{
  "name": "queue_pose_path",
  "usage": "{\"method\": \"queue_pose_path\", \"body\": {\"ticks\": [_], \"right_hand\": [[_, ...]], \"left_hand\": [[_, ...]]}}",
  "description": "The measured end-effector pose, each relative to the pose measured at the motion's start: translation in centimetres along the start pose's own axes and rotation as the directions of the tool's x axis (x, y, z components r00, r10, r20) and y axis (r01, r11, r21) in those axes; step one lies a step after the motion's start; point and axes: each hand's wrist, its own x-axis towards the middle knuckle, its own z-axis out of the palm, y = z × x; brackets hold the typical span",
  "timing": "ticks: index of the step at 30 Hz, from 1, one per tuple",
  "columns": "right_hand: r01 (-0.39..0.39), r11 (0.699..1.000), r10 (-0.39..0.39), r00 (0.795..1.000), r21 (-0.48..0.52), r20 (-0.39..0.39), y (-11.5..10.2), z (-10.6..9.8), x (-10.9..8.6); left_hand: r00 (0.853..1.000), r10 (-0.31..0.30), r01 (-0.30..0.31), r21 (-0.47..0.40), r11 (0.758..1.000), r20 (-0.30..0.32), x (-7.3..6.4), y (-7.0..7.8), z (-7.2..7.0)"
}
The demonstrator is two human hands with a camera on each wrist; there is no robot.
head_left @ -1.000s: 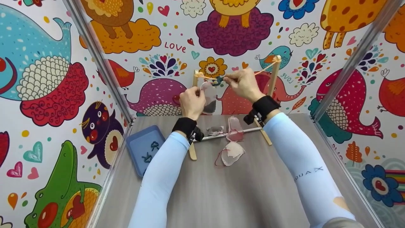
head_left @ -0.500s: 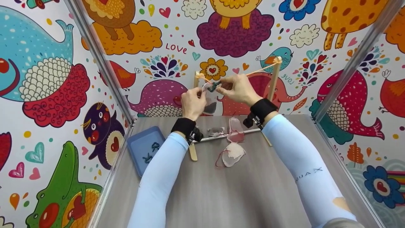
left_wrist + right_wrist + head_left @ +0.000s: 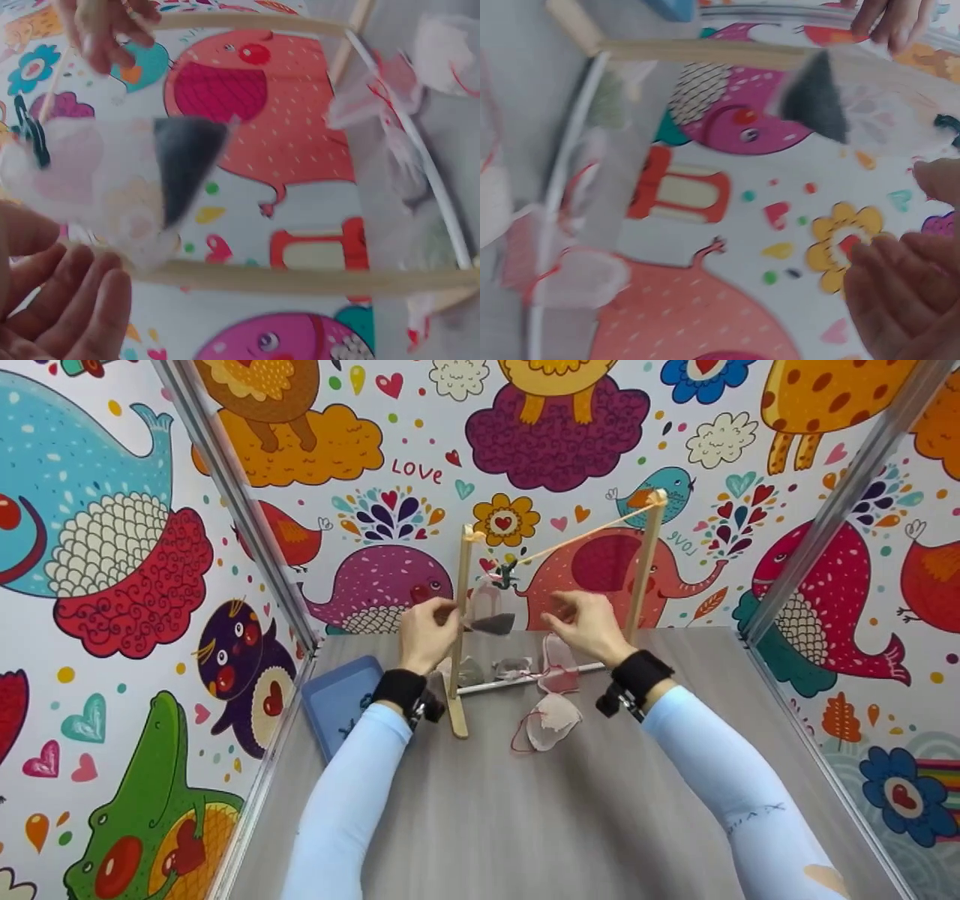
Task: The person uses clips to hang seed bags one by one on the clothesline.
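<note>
A translucent pouch with dark contents in its lower corner (image 3: 489, 611) hangs from a sagging orange string (image 3: 585, 538), held at its top by a dark green clip (image 3: 505, 575). The string runs between the two wooden posts of a stand (image 3: 645, 562). My left hand (image 3: 429, 634) is beside the left post, holding nothing, its fingers loosely bent in the left wrist view. To the right of the pouch is my right hand (image 3: 589, 622), apart from it, with relaxed fingers and nothing in them. In the right wrist view the pouch (image 3: 855, 97) hangs beyond the fingers (image 3: 907, 292).
A blue tray (image 3: 319, 697) with dark green clips stands left, partly behind my left arm. A white rod (image 3: 495, 685) joins the stand's feet. Several small pouches lie around it, including a pale one with red string (image 3: 553, 721). A patterned wall (image 3: 420, 420) rises behind.
Both hands have let go of the pouch and clip and moved apart, left hand leftward and down, right hand rightward and down. The clipped pouch now hangs from the string on its own.
</note>
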Motion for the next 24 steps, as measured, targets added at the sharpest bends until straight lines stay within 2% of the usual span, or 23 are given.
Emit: {"method": "queue_pose_path", "body": {"ticks": [3,6,8,11,12,14,16,18,19,20,21,22,24], "right_hand": [[-0.086,0.994,0.087,0.996,-0.069,0.026,1.5,-0.2,-1.6],[-0.148,0.980,0.156,0.986,-0.137,0.051,2.9,-0.3,-2.9],[-0.169,0.970,0.183,0.981,-0.174,0.065,3.8,-0.3,-3.7],[-0.193,0.961,0.215,0.972,-0.198,0.093,5.0,-0.1,-4.8],[-0.201,0.959,0.224,0.969,-0.199,0.101,5.4,0.0,-5.2],[-0.206,0.958,0.231,0.967,-0.201,0.109,6.0,0.4,-5.9],[-0.204,0.958,0.231,0.966,-0.201,0.116,6.4,0.8,-6.5],[-0.196,0.959,0.222,0.968,-0.203,0.115,6.7,1.2,-7.1],[-0.193,0.960,0.220,0.969,-0.204,0.116,6.8,1.3,-7.3],[-0.191,0.960,0.218,0.969,-0.204,0.119,6.9,1.5,-7.5],[-0.193,0.961,0.220,0.968,-0.200,0.121,7.0,1.7,-7.7],[-0.198,0.961,0.224,0.967,-0.195,0.124,7.1,1.8,-7.9],[-0.204,0.961,0.229,0.965,-0.187,0.126,7.3,2.1,-8.3]], "left_hand": [[0.999,-0.050,0.049,0.070,0.996,0.011,-1.1,-2.5,-1.2],[0.990,-0.137,0.129,0.173,0.976,0.036,-2.5,-5.3,-2.5],[0.975,-0.212,0.190,0.237,0.953,0.070,-3.7,-7.1,-3.2],[0.948,-0.296,0.242,0.342,0.908,0.115,-5.6,-10.0,-3.9],[0.931,-0.340,0.269,0.379,0.885,0.132,-6.3,-10.9,-4.1],[0.886,-0.438,0.324,0.472,0.820,0.152,-7.7,-12.7,-4.5],[0.827,-0.539,0.373,0.561,0.739,0.160,-9.4,-14.5,-4.8],[0.753,-0.635,0.407,0.636,0.655,0.172,-11.2,-15.9,-5.2],[0.728,-0.662,0.411,0.661,0.629,0.177,-12.2,-16.6,-5.2],[0.708,-0.681,0.412,0.675,0.613,0.186,-13.1,-17.1,-5.3],[0.697,-0.690,0.411,0.681,0.607,0.194,-13.9,-17.6,-5.3],[0.693,-0.693,0.406,0.685,0.605,0.201,-14.6,-17.9,-5.3],[0.691,-0.693,0.401,0.687,0.607,0.209,-15.7,-18.2,-5.1]]}}
